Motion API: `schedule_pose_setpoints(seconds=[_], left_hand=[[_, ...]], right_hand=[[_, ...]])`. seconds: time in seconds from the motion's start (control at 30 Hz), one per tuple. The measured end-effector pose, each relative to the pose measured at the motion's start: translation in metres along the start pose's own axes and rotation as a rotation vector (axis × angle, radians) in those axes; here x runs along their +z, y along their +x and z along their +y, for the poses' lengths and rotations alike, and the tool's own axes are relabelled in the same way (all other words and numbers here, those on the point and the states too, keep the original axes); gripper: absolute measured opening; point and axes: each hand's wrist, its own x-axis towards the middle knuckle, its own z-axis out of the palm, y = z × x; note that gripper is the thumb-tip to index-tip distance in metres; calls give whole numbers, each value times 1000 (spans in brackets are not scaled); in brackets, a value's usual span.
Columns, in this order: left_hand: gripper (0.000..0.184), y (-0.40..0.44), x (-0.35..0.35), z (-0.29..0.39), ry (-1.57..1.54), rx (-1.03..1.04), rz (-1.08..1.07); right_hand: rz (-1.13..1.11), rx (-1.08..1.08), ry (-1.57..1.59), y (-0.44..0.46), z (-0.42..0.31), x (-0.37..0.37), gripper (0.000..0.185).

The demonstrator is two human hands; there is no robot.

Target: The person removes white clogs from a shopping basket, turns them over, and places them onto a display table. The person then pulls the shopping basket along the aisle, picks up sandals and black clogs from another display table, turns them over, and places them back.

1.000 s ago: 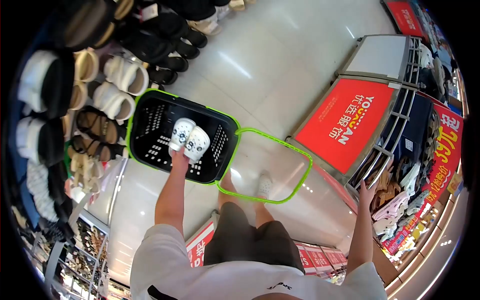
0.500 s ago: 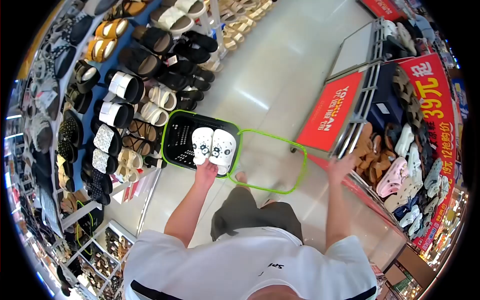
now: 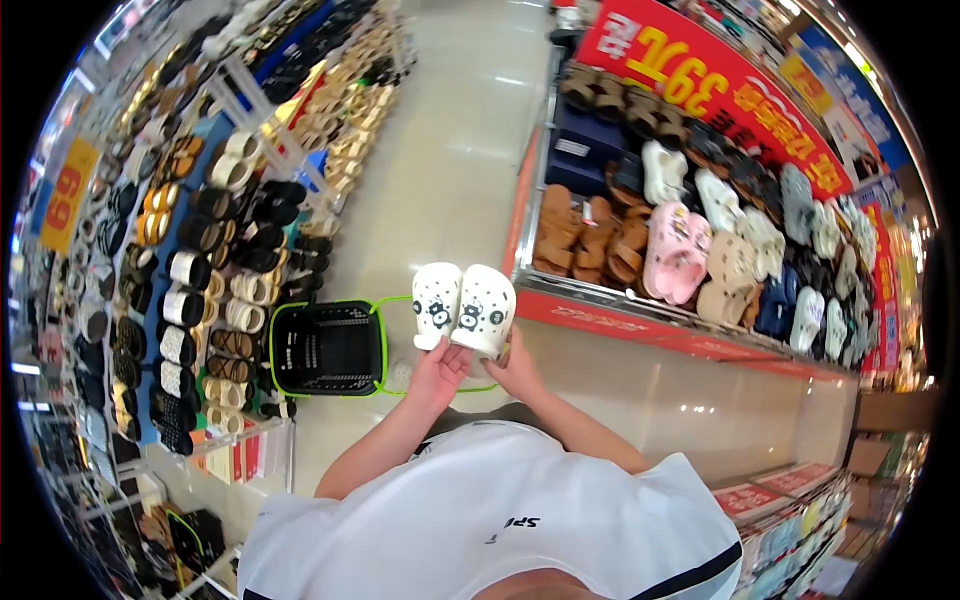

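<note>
A pair of white clogs (image 3: 484, 305) with dark charms and small holes is held side by side in front of my body, toes pointing away. My left hand (image 3: 440, 371) grips the heel end of the left clog from below. At the right clog's heel, my right hand (image 3: 515, 366) has its fingers closed on the edge. The black shopping basket (image 3: 328, 350) with a green rim sits to the left of the clogs, and its green handle lies out to the right, partly hidden behind my hands and the clogs.
A rack with rows of sandals (image 3: 180, 350) stands on the left. On the right is a bin of shoes holding pink clogs (image 3: 677, 252) and brown sandals (image 3: 597, 236), under a red price banner (image 3: 700, 85). Tiled floor (image 3: 440, 180) runs between them.
The white clogs have been lifted out of the basket and moved right, up toward me. My right hand has left the bin's rail and joined them. The view has turned toward the right bin.
</note>
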Motion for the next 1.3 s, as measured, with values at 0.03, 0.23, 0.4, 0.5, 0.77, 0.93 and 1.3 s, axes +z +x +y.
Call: schedule_pose_setpoints(seconds=[0.03, 0.23, 0.4, 0.5, 0.77, 0.93, 1.3], left_hand=[[34, -1, 13, -17, 59, -23, -43], [34, -2, 75, -132, 419, -134, -28], [41, -27, 147, -208, 619, -149, -170], [44, -43, 185, -231, 813, -193, -325], [49, -7, 179, -235, 1769, 601, -444], [67, 6, 198, -217, 1437, 171, -562], [81, 15, 248, -158, 1151, 83, -659]], right_hand=[[4, 55, 6, -10, -4, -29, 94], [112, 123, -50, -73, 41, -165, 93], [237, 251, 83, -122, 60, -249, 85], [353, 245, 281, -145, 88, -283, 79], [502, 388, 630, -182, 79, -351, 71], [452, 333, 685, -176, 54, -368, 64], [424, 245, 652, -103, -20, -376, 92]])
